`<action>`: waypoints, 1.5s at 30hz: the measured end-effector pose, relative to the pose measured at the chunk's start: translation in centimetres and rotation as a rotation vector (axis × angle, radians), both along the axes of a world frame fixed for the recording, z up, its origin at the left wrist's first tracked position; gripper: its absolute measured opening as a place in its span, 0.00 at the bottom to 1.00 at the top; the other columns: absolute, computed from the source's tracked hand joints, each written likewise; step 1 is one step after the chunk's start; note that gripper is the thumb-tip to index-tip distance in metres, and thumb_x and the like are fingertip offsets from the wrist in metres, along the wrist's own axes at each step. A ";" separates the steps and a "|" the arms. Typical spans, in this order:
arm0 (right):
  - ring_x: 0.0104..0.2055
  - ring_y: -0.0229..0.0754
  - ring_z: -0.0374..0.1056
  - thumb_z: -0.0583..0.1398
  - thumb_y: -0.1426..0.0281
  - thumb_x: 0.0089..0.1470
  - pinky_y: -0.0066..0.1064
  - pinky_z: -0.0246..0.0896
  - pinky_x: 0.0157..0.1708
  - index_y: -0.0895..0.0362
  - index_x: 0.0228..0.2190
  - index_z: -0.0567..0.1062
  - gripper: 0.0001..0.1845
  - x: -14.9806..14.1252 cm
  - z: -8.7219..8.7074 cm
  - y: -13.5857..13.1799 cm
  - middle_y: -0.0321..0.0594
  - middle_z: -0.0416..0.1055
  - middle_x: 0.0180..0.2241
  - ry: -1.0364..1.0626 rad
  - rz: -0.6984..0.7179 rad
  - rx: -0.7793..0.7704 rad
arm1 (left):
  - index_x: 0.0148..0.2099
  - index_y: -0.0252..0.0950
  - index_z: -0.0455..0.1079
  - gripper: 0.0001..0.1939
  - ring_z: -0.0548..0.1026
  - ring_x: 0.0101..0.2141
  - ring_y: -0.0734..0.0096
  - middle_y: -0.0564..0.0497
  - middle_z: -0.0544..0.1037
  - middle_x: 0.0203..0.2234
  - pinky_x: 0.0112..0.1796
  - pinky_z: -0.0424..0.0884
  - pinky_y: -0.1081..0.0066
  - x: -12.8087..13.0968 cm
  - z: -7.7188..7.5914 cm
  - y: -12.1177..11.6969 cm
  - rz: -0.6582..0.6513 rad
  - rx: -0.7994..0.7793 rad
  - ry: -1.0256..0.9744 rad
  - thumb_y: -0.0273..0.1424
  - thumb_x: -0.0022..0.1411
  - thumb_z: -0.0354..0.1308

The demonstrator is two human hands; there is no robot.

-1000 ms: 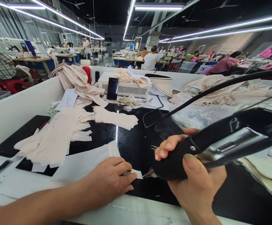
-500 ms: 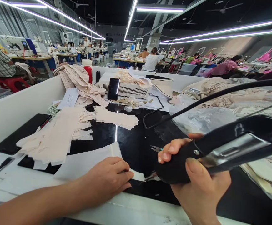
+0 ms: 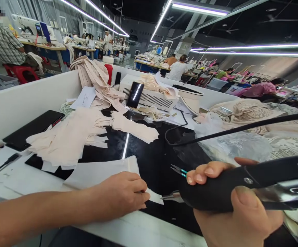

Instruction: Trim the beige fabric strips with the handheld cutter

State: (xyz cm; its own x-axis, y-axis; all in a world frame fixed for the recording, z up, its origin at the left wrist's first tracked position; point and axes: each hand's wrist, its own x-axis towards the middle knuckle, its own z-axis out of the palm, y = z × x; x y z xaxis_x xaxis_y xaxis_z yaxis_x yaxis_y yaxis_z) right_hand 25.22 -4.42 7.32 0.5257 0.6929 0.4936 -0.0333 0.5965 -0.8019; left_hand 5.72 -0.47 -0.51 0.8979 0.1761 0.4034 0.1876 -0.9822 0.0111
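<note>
My right hand [image 3: 241,209] is wrapped around a black corded handheld tool [image 3: 210,187] with a metal lever along its body. The tool's narrow metal tip [image 3: 171,196] points left and meets the end of a white fabric piece [image 3: 100,171] on the black board. My left hand [image 3: 125,193] is closed on that fabric near the tip, fingers curled together and pressing down; its fingertips are partly hidden. Just left of my right fingers lies a pair of thread snips [image 3: 179,170] with teal on them.
Beige fabric pieces [image 3: 64,137] lie in a stack at left, beside a black phone [image 3: 34,128]. A second phone [image 3: 135,94] leans on a vented white box [image 3: 152,99]. The tool's black cable [image 3: 228,129] crosses plastic bags [image 3: 231,144] at right. Other people sit at sewing machines beyond the low white wall.
The view has tilted and shifted. My right hand and the tool appear lower and farther right, the tool lying flatter; its tip remains at the fabric's end. My left hand stays on the fabric.
</note>
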 end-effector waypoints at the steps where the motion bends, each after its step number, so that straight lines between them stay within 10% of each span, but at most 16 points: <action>1: 0.23 0.41 0.67 0.76 0.58 0.48 0.35 0.70 0.20 0.45 0.43 0.79 0.21 -0.2 0.1 0.1 0.29 0.70 0.26 -0.001 0.004 0.007 | 0.44 0.33 0.73 0.08 0.76 0.42 0.67 0.51 0.77 0.37 0.47 0.75 0.67 0.0 -0.1 -0.1 0.003 -0.007 0.001 0.32 0.77 0.64; 45: 0.22 0.39 0.69 0.79 0.60 0.46 0.29 0.71 0.19 0.48 0.43 0.81 0.23 -1.8 -0.1 -0.3 0.29 0.75 0.26 0.052 0.094 0.041 | 0.43 0.35 0.75 0.10 0.76 0.42 0.68 0.52 0.78 0.35 0.47 0.73 0.66 0.6 -0.4 -0.2 0.006 0.057 0.010 0.28 0.82 0.56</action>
